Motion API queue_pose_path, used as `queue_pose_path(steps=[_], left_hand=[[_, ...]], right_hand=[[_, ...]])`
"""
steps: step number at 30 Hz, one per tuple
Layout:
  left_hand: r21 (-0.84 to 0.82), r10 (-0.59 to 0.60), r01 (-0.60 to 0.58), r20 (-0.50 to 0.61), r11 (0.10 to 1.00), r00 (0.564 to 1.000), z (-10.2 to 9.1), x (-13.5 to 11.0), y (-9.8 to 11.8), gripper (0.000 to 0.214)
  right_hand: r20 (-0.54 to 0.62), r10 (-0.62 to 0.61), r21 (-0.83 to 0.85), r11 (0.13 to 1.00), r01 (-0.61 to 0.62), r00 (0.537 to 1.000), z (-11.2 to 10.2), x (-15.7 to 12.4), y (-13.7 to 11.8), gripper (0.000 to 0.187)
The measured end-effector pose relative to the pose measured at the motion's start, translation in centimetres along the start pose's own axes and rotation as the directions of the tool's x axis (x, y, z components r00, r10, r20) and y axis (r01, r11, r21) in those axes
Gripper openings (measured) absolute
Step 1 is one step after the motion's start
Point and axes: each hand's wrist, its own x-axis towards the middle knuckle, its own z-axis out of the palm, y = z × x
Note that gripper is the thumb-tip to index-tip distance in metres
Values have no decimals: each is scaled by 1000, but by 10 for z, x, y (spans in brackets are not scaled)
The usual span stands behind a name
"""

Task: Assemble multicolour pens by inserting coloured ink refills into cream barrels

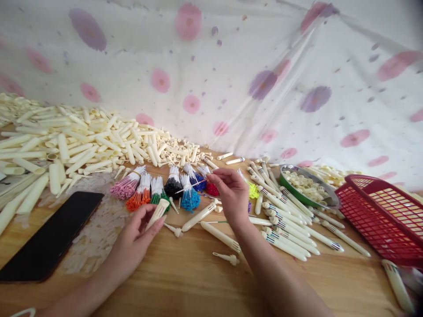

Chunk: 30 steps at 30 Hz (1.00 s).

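Note:
My left hand (137, 237) is closed around a cream pen barrel (157, 213), held upright with its open end up. My right hand (230, 193) pinches a thin refill (191, 185) that points left, just above the coloured refill bundles. Those bundles lie in a row on the wooden table (198, 281): pink (124, 187), orange (139, 198), green (157, 190), black (172, 184), blue (189, 196) and red (211, 188). Loose cream pen parts (205, 220) lie between my hands.
A big heap of cream barrels (76, 141) fills the left back. A black phone (49, 237) lies at the front left. Several finished pens (291, 224) lie on the right, beside a green bowl (307, 187) of small parts and a red basket (383, 215). A flowered cloth (231, 66) hangs behind.

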Motion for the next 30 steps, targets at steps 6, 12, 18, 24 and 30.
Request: queue_pose_path(steps=[6,12,18,24,30], left_hand=[[163,57,-84,162,983,985,5,-5,-4,22],[195,40,-76,183,978,982,4,-4,-2,19],[186,57,-98,215,978,975,4,-4,-2,17],[199,70,-116,224,973,972,4,-4,-1,16],[211,70,-116,213,970,974,4,-6,0,20]], right_hand=[[96,115,95,988,-124,989,-10,-11,-6,11],[24,22,68,997,-23,999,-15,-12,-20,9],[116,57,0,998,-57,992,-6,-23,-14,8],[109,125,41,991,-130,986,-3,-20,-14,7],[127,134,14,991,-136,983,-5,-19,-12,8]])
